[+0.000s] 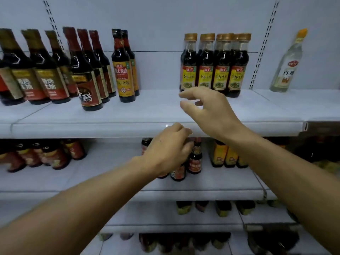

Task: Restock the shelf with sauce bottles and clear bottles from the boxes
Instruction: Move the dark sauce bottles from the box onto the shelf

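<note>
While left hand (166, 150) grips small sauce bottles (195, 159), right hand (207, 109) loose, empty above

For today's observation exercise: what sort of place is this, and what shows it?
Most likely a grocery shop aisle. White tiered shelves on slotted uprights hold same-brand gold-capped sauce bottles in rows, labels facing outward, with a clear bottle alongside.

Shelf (147, 111): white — under the right hand's fingers (185, 95).
Bottles past those fingertips (214, 65): dark sauce, gold caps, yellow-green labels with red tabs.
Small bottle at the left hand's fingers (195, 159): dark, red label.
Clear bottle far right of the fingers (288, 61): colourless — orange-yellow cap, white label.
</note>
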